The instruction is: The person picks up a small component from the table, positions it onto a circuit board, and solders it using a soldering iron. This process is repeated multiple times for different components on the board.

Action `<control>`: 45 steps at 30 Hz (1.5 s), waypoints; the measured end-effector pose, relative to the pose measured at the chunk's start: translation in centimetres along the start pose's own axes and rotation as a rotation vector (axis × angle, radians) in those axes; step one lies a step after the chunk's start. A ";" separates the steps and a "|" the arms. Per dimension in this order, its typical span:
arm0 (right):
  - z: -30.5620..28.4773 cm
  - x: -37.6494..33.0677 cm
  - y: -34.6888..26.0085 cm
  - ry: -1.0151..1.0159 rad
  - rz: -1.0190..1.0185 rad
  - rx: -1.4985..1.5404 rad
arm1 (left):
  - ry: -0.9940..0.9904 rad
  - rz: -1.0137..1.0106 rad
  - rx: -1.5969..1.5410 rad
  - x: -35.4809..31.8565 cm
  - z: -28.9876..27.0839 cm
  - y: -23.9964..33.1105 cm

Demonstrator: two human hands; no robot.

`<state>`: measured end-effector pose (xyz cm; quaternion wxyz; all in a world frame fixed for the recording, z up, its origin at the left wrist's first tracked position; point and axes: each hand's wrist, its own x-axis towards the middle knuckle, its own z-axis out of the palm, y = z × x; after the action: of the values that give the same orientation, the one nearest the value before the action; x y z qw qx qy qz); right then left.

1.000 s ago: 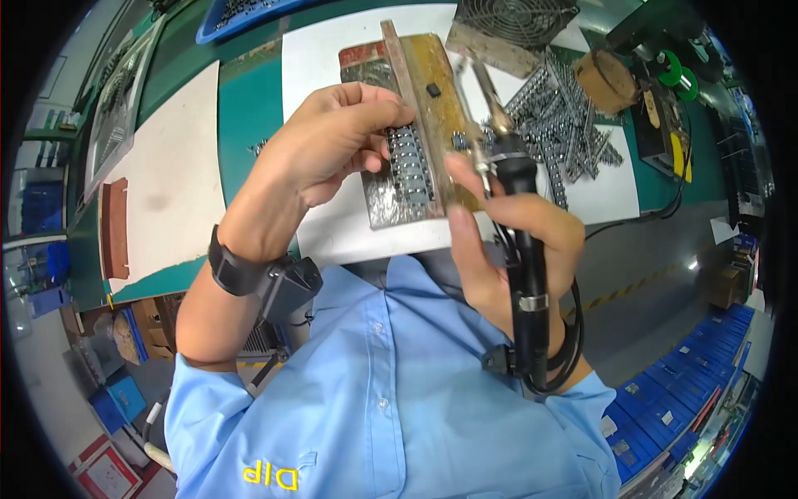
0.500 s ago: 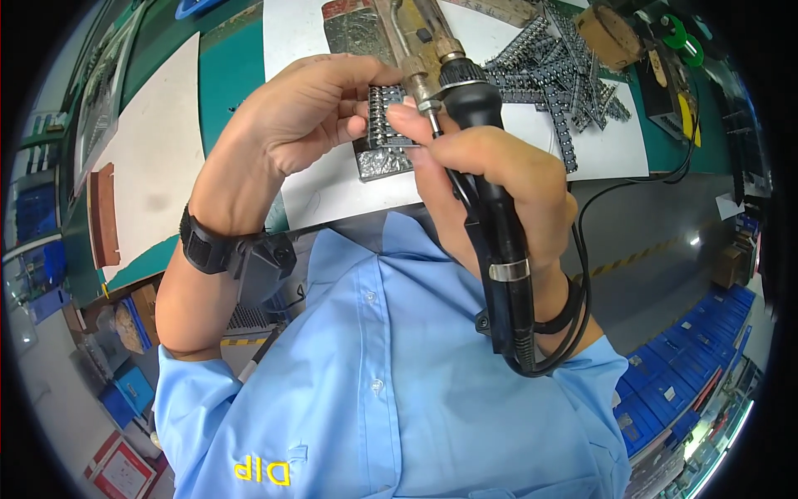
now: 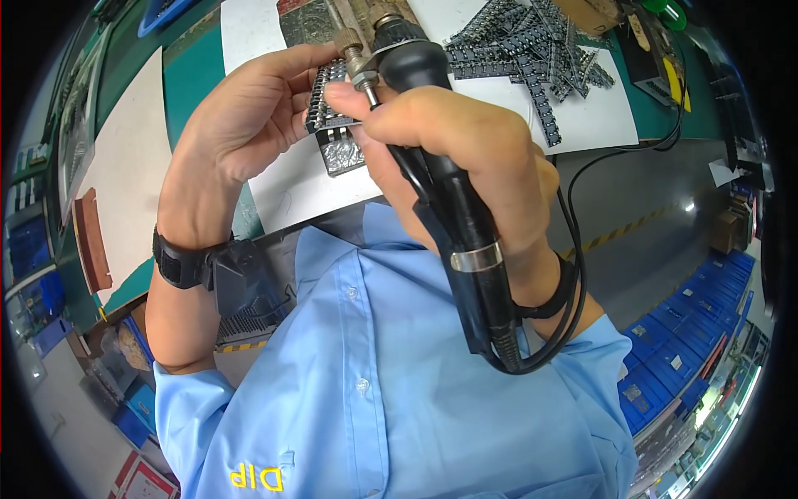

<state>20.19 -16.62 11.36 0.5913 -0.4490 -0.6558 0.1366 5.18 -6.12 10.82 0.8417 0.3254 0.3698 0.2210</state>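
Observation:
My left hand [image 3: 249,112] grips a small dark circuit board panel [image 3: 320,104] with rows of metal pins, fingers along its far and left edges. The panel is tilted above a foil-covered block [image 3: 342,156]. A black soldering iron [image 3: 475,241] with a metal band lies in my closed right hand [image 3: 486,154]. A thin metal feed tube [image 3: 356,62] is fixed alongside the iron. My right fingertips reach the panel's right side and cover part of it. The iron's tip is beyond the upper edge of the picture.
A pile of dark board strips [image 3: 540,62] lies on white paper [image 3: 490,104] at the right. Beyond it are a brown round block [image 3: 590,12] and a black box [image 3: 652,62]. The iron's cable [image 3: 573,216] loops past my right wrist. Blue bins [image 3: 686,345] stand at lower right.
Both hands, with the panel and the iron, have shifted left. The panel is now more tilted, and more of the foil-covered block shows beneath it. The whole view has also shifted slightly.

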 end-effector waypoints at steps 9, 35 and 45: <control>0.5 0.1 0.8 0.003 -0.155 0.001 | 0.066 0.050 -0.010 -0.4 -0.7 -0.3; 2.5 4.7 0.3 -0.162 0.183 -0.018 | 0.001 -0.065 0.182 -6.6 -2.0 5.4; 3.4 7.2 3.8 -0.138 0.230 0.032 | 0.027 -0.109 0.146 -3.3 -3.3 8.1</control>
<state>19.52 -7.91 12.43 0.5323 -0.5014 -0.6368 0.2443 -0.44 -1.26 16.44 0.8215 0.3624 0.4133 0.1515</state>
